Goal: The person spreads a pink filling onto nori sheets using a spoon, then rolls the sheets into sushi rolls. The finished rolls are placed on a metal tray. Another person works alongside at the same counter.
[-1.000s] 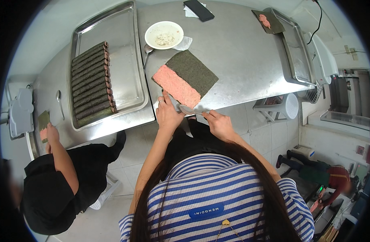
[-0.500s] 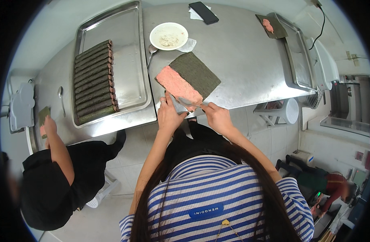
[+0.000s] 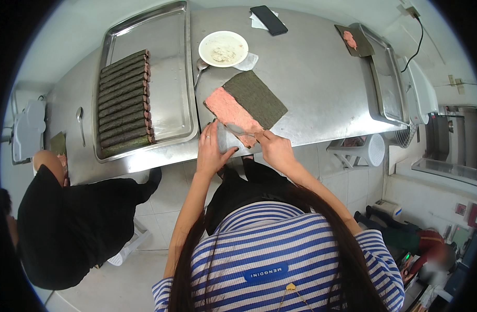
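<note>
A dark green seaweed sheet (image 3: 256,99) lies on the steel table, its left part covered with pink paste (image 3: 227,106). My left hand (image 3: 212,148), thumb and fingers apart, rests at the paste's near-left edge, beside a translucent pale piece (image 3: 228,140) that I cannot make out clearly. My right hand (image 3: 276,151) grips a metal spoon (image 3: 239,130), its bowl on the paste's near end. Behind the sheet are a white bowl (image 3: 223,49) with pale remains and another spoon (image 3: 201,65).
A steel tray (image 3: 186,36) of seaweed rolls (image 3: 124,104) fills the left. A co-worker (image 3: 87,218) works beside it. A phone (image 3: 268,20), a second pasted sheet (image 3: 355,44) and tray (image 3: 384,78) are at the back. A stool (image 3: 363,151) stands below; another person (image 3: 415,244) bends at lower right.
My left thumb has spread away from the fingers. My right hand has moved slightly, drawing the spoon over the paste. The co-worker has leaned in, largely hiding their arm. The view has shifted slightly.
</note>
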A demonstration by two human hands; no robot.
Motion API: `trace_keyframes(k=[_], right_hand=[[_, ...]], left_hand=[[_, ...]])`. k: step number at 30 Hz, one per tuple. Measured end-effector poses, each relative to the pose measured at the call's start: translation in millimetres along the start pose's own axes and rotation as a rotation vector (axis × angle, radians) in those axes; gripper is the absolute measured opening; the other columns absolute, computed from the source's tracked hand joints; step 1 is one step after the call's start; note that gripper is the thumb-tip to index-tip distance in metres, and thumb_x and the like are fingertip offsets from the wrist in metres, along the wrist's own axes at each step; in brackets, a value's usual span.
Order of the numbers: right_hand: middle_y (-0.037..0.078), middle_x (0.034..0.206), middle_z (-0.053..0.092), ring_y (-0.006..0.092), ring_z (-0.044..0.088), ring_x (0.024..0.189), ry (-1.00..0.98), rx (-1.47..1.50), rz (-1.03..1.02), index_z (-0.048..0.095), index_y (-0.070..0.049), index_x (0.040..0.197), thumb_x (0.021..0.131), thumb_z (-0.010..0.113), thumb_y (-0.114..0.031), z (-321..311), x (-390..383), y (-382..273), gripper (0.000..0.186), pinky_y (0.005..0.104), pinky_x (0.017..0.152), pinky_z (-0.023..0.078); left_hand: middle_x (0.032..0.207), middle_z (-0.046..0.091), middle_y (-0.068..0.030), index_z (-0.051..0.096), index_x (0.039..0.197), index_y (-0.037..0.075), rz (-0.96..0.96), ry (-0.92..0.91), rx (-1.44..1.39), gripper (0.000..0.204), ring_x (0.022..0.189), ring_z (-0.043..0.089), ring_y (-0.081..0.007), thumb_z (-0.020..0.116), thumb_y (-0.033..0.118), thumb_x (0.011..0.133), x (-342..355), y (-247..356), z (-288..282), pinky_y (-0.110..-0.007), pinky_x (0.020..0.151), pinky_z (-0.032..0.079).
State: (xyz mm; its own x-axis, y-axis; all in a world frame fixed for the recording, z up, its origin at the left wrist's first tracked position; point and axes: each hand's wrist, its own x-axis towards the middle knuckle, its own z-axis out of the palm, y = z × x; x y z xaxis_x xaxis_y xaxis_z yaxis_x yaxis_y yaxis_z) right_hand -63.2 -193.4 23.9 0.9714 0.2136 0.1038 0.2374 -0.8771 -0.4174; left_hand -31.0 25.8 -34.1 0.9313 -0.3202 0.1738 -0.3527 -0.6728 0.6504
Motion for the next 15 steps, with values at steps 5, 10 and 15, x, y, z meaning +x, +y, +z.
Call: trace_keyframes(k=[5,10,15], right_hand=[[0.011,0.085,0.06,0.0332,0.064,0.066,0.07,0.01,0.086,0.063,-0.006,0.108,0.078,0.058,-0.008,-6,26,4,0.03,0.0432,0.057,0.053],[0.009,0.082,0.06,0.0314,0.063,0.063,0.041,-0.13,0.109,0.066,-0.007,0.107,0.081,0.054,-0.005,15,23,1,0.029,0.0406,0.054,0.051],[0.01,0.082,0.06,0.0318,0.063,0.063,0.042,-0.022,-0.013,0.065,-0.007,0.108,0.08,0.055,-0.006,1,31,-8,0.03,0.0405,0.053,0.052]], left_hand=[[0.141,0.041,-0.0182,0.028,0.143,0.0,-0.014,-0.023,0.032,0.098,0.132,0.035,-0.0376,0.078,0.043,0.07,-1,-2,2,-0.047,0.107,0.031],[0.14,0.041,-0.0182,0.028,0.144,0.002,0.005,0.015,0.025,0.098,0.131,0.037,-0.0374,0.078,0.045,0.071,1,-2,4,-0.048,0.106,0.033],[0.141,0.041,-0.0184,0.027,0.142,-0.003,0.009,0.019,0.051,0.1,0.13,0.036,-0.0384,0.078,0.044,0.07,-1,-4,4,-0.047,0.107,0.031]])
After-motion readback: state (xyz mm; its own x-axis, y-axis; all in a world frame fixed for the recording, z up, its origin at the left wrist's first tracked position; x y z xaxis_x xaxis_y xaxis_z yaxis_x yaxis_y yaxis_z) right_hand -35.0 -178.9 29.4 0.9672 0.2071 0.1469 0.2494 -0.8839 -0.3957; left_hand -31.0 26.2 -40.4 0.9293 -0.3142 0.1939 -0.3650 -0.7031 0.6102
